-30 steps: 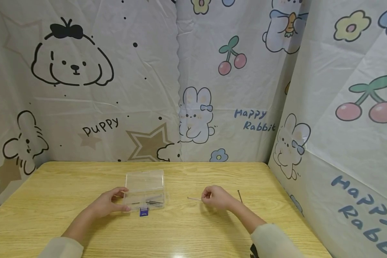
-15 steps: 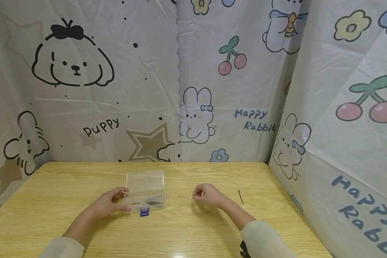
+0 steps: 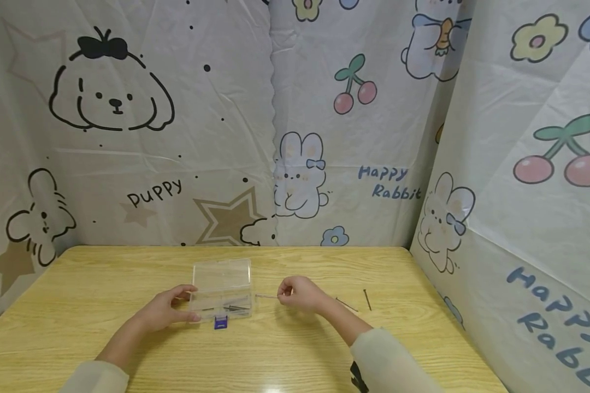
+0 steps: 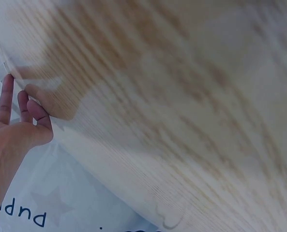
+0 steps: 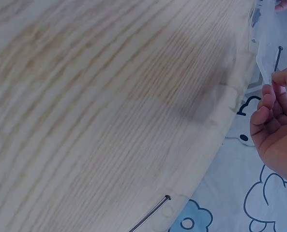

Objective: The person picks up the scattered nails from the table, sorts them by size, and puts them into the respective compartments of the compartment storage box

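A clear plastic box (image 3: pixel 222 276) stands on the table with its lid up and a blue-purple latch (image 3: pixel 220 322) at the front. Several dark nails (image 3: pixel 236 308) lie inside. My left hand (image 3: pixel 159 312) holds the box's left end, thumb at the front corner and fingers at the side. Just right of the box, my right hand (image 3: pixel 300 295) pinches a thin nail (image 3: pixel 266 296) between thumb and fingertips, its head pointing left. In the right wrist view the nail (image 5: pixel 278 59) sticks out past the fingertips, beside the clear plastic.
Two more nails lie apart on the wooden table (image 3: pixel 285 355): one nail (image 3: pixel 347 304) beside the right forearm, another nail (image 3: pixel 367 299) farther right. A printed cloth (image 3: pixel 226 136) hangs behind the table and along its right side.
My right hand has moved left with the pinched nail, bringing it close to the box. A nail on the table has come into view behind the forearm. The left hand has stayed put.
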The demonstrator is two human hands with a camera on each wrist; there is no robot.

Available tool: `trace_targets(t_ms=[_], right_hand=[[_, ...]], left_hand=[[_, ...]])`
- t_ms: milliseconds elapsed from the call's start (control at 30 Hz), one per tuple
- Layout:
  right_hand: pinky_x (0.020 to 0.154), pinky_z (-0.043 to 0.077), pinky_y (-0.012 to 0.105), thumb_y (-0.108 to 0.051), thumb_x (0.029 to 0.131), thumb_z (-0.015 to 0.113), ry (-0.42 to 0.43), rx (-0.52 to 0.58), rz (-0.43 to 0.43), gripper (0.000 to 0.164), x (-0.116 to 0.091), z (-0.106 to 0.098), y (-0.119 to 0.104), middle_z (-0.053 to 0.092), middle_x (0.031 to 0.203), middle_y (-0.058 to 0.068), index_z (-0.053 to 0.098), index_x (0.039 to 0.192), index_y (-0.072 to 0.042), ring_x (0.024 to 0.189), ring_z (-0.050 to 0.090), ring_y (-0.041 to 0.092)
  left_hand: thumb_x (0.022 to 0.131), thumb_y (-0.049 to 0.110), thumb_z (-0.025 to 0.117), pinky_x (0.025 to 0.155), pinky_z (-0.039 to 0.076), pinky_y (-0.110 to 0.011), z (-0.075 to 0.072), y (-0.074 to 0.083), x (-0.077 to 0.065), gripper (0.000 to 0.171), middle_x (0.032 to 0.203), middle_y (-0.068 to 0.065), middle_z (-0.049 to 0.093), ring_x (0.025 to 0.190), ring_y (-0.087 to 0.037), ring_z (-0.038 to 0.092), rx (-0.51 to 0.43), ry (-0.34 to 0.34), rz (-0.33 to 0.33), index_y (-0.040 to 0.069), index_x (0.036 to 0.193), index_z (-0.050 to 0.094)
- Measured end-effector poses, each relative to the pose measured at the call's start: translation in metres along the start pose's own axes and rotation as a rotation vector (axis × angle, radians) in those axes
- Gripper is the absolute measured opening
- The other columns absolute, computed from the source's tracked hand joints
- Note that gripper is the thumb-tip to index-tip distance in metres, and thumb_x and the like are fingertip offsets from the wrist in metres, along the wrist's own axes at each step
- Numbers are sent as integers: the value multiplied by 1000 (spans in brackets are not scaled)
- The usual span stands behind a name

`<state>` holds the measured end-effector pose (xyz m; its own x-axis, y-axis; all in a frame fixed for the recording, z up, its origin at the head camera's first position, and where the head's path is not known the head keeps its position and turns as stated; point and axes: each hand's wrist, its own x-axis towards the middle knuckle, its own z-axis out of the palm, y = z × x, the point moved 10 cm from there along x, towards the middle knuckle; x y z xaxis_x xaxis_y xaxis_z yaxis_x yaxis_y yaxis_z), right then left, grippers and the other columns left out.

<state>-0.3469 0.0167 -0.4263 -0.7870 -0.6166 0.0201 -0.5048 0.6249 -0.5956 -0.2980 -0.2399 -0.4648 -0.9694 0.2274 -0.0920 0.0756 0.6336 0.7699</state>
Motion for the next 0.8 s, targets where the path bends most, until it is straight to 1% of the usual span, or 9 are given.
trace_targets(t_ms=[300, 500, 800], right_hand=[[61, 39, 19, -10, 87, 58, 17, 25, -2, 6, 11, 8, -8, 54, 74, -4, 64, 84, -8, 65, 44, 6], [61, 39, 19, -11, 87, 58, 33, -9, -13, 6, 17, 11, -14, 54, 75, -5, 63, 85, -9, 65, 44, 5], [59, 39, 18, -13, 88, 58, 48, -18, 14, 7, 27, 19, -19, 52, 74, -7, 65, 85, -11, 65, 44, 4]], left_hand=[[78, 34, 76, 94, 41, -57, -1, -1, 0, 75, 128, -26, 49, 117, -47, 46, 7, 6, -17, 3, 136, 41], [78, 34, 76, 94, 42, -56, -1, -3, 2, 75, 127, -26, 50, 116, -46, 47, 12, 9, -17, 2, 136, 41], [77, 35, 76, 95, 41, -56, 0, -3, 2, 75, 128, -26, 50, 117, -47, 46, 0, 4, -24, 3, 136, 41]])
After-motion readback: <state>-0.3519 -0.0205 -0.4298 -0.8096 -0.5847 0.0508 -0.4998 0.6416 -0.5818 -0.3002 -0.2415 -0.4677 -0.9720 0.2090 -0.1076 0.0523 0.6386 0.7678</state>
